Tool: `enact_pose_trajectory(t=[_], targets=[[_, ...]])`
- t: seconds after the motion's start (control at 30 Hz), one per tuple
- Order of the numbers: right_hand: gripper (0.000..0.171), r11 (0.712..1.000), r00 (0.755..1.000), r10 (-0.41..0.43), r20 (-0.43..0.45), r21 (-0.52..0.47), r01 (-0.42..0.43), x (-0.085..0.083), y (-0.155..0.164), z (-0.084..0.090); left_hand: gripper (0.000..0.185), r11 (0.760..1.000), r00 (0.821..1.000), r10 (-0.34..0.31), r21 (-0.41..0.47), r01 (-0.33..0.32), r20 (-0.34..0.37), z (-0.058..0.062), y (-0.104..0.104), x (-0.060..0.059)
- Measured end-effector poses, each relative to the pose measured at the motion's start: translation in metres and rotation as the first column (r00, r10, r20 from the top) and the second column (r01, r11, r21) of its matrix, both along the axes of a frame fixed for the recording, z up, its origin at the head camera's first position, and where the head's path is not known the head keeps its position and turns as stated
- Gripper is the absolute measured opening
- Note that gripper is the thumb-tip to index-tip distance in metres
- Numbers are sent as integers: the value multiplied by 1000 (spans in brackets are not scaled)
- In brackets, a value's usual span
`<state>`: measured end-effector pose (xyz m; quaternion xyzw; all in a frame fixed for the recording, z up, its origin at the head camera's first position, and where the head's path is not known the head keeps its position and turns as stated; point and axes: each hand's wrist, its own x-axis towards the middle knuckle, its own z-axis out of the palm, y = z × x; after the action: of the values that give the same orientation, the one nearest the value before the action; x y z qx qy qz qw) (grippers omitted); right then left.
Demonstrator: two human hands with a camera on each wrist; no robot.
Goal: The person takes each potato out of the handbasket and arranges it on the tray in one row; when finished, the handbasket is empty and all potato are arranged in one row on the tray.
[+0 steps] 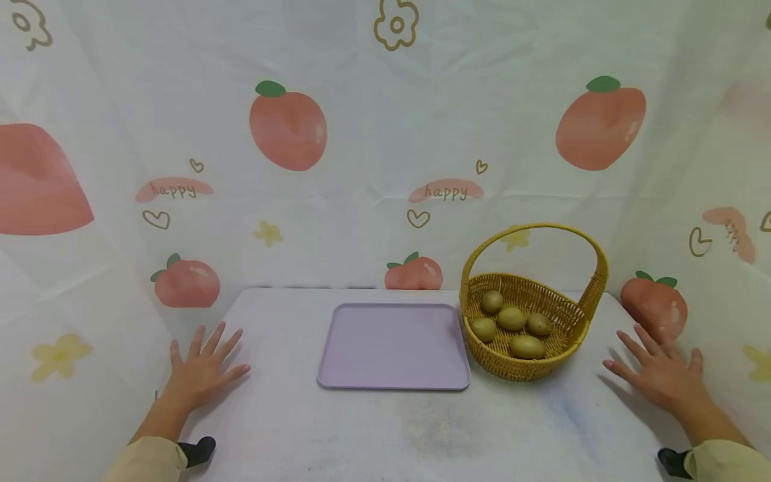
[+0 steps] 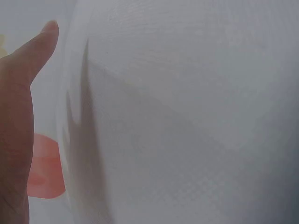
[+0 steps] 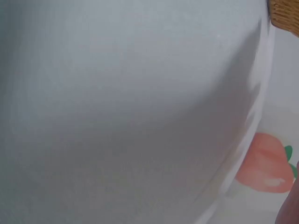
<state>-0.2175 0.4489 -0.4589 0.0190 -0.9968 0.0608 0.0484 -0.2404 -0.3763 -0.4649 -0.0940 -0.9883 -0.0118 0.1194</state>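
My left hand lies flat on the white tablecloth at the left, fingers spread, holding nothing. My right hand lies flat at the right the same way, a short way right of the basket. A yellow wicker basket with a tall handle stands right of centre and holds several kiwis. An empty lilac tray lies in the middle, touching the basket's left side. The left wrist view shows only part of my left hand over white cloth; the right wrist view shows cloth and a corner of the basket.
The table is draped in white cloth. A white backdrop with peach prints surrounds it at the back and both sides, close to each hand. Bare cloth lies in front of the tray.
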Motion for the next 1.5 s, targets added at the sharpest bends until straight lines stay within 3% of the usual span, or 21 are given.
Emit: enact_pose_trajectory(t=[0.47, 0.63, 0.9, 1.07, 1.27, 1.4, 1.5], targets=[[84, 999, 993, 42, -115, 27, -39, 8, -14, -1, 80, 999, 999, -34, 11, 34, -31, -3, -1, 4], [84, 998, 981, 56, -184, 17, -54, 12, -18, -4, 82, 997, 993, -72, 12, 73, -92, -3, 4, 4], [83, 996, 952, 79, -294, -22, -89, 22, -29, -1, 81, 992, 976, -120, 18, 125, -182, 7, 23, 14], [84, 989, 919, 117, -376, -37, -141, 30, -43, 5, 82, 988, 962, -146, 18, 154, -231, 10, 30, 18], [81, 964, 847, 183, -498, -80, -255, 34, -65, 12, 82, 977, 942, -183, 59, 207, -283, 15, 45, 18], [79, 923, 813, 227, -536, -147, -355, 31, -83, 22, 80, 959, 929, -198, 136, 249, -313, 24, 57, 16], [80, 872, 798, 266, -541, -218, -438, 25, -95, 31, 80, 944, 918, -201, 183, 275, -343, 33, 67, 13]])
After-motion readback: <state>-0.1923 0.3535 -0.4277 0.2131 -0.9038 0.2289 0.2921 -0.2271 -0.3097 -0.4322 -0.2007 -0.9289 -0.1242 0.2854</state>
